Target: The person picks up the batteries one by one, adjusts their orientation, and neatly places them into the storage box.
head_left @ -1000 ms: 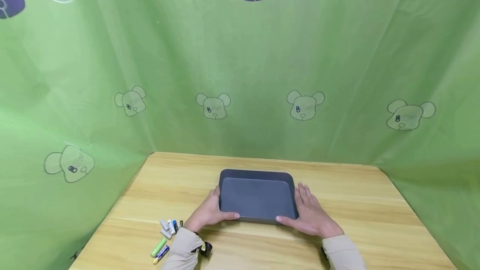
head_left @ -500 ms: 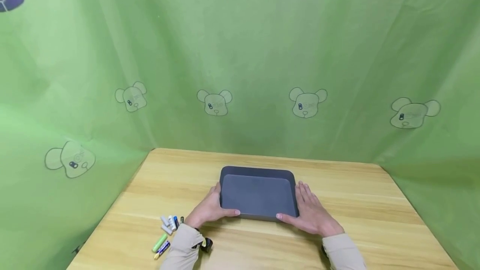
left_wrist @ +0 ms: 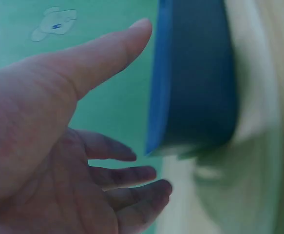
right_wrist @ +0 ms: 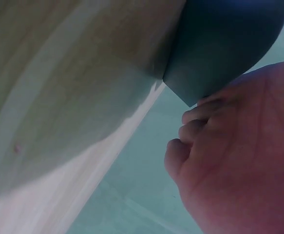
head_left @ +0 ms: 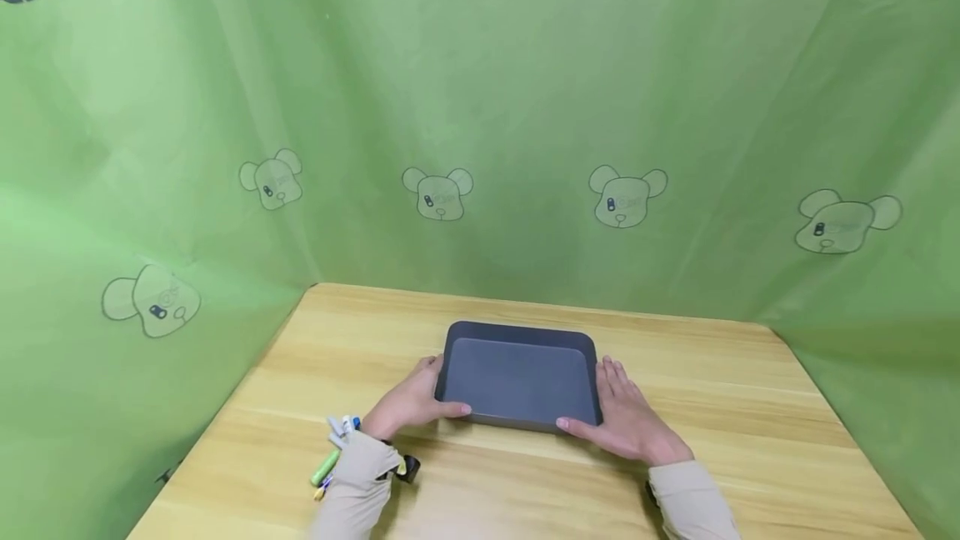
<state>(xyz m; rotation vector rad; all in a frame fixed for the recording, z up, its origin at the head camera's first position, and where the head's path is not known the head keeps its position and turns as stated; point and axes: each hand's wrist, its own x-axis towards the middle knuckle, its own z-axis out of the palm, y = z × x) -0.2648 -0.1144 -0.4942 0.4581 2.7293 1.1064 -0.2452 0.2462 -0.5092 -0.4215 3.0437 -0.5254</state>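
A dark grey rectangular tray [head_left: 517, 382] with raised walls sits between my hands in the head view. My left hand [head_left: 408, 401] is at its left end, thumb near the front rim and the other fingers by the side wall. In the left wrist view a gap shows between that thumb [left_wrist: 117, 48] and the tray wall [left_wrist: 200, 78], with the fingers loosely spread. My right hand [head_left: 628, 423] lies along the right wall with straight fingers, its thumb at the front rim. Its fingertips meet the wall's lower part in the right wrist view.
Several small cylinders that look like batteries [head_left: 326, 468], one of them green, lie left of my left forearm, partly covered by the sleeve [head_left: 358, 477]. The wooden table [head_left: 750, 440] meets a green printed curtain [head_left: 525, 107] at the back and sides.
The head view has tilted down slightly. My left hand has eased a little to the left, away from the tray, and its sleeve now covers more of the cylinders. The right hand keeps its place.
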